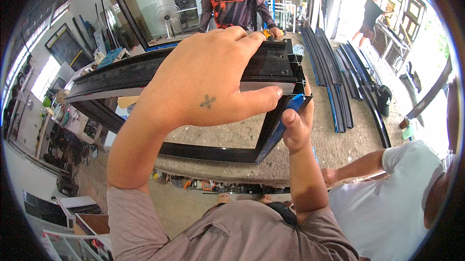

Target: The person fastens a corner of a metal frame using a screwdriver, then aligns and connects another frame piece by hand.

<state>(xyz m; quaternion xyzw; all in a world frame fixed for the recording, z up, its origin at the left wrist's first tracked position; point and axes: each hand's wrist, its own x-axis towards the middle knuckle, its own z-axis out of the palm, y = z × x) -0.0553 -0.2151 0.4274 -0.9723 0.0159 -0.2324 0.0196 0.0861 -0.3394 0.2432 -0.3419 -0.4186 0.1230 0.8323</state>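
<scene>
A black metal window frame (208,152) stands tilted on the worktable, its top rail (264,69) raised toward me. My left hand (208,77) is closed over that rail near its right corner, the thumb along the near face and the fingertips reaching over the far side. At the same corner, my right hand (298,127) grips the side bar, which carries blue film (278,127); its fingers are partly hidden behind the bar. Cut profile ends show at the corner joint.
Across the table stands a person in an orange and dark shirt (230,1). Someone in a white shirt (387,207) is close on my right, one hand near the table edge. Several long dark profiles (334,81) lie to the right. A fan (167,16) stands behind.
</scene>
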